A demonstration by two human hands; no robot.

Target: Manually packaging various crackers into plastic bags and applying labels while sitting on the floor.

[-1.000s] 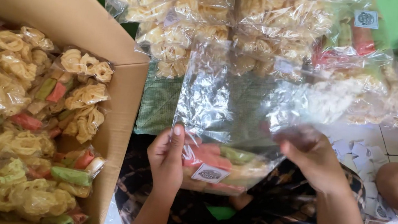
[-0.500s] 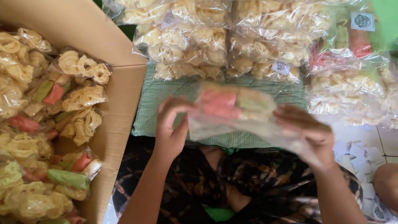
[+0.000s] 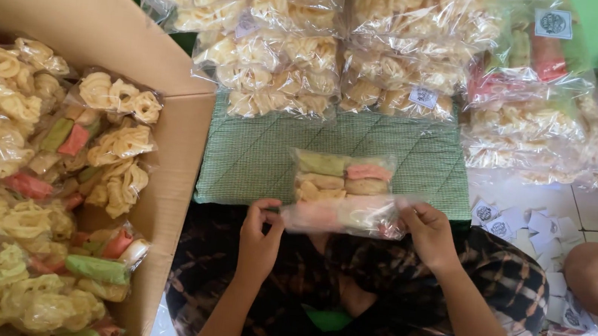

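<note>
Item: clear plastic packet of crackers (image 3: 341,192).
Contents: flat pieces in green, pink, pale yellow, stacked in rows.
Pose: upright, folded lower edge toward the body.
Position: pinched between both hands, rising above the fingertips.
Seal: probably still open; glare hides it.

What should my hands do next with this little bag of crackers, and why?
Probably set the clear bag of coloured crackers down on the green mat. Both the left hand and right hand pinch its folded near edge, it looks filled, and finished packs already lie just beyond.
</note>
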